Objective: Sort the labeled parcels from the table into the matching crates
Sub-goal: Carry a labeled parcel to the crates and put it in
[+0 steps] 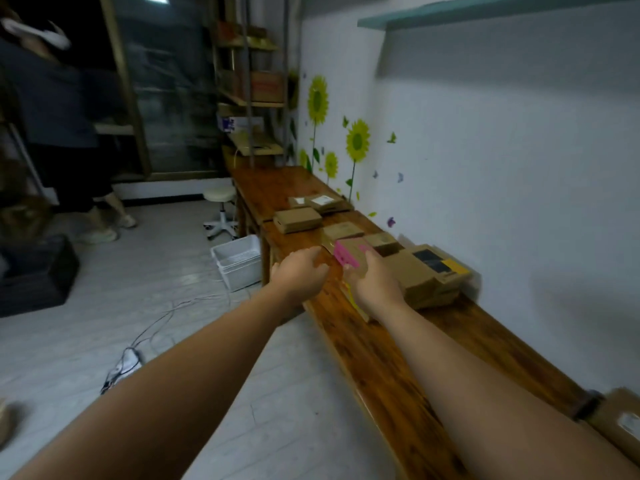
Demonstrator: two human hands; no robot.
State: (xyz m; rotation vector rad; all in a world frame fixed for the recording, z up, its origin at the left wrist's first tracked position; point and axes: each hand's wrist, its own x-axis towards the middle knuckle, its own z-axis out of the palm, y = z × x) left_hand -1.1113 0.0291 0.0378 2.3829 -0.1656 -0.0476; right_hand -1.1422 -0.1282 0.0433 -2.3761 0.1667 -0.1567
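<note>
Several cardboard parcels lie along a long wooden table (388, 368) by the wall. My right hand (375, 285) grips a brown parcel with a pink label (349, 254), its fingers curled round the near right edge. My left hand (301, 271) hovers just left of that parcel with loosely curled fingers, holding nothing. To the right lies a larger parcel with a black and yellow label (436, 268). Farther along the table are a plain brown parcel (298, 220) and parcels with white labels (320, 202). A white crate (239, 265) stands on the floor beside the table.
A dark crate (34, 275) sits on the floor at the left. Another person (59, 126) stands at the far left. A white stool (220, 209) is near the table's far end. Cables (149, 341) trail across the floor. A parcel's corner (620, 420) shows at bottom right.
</note>
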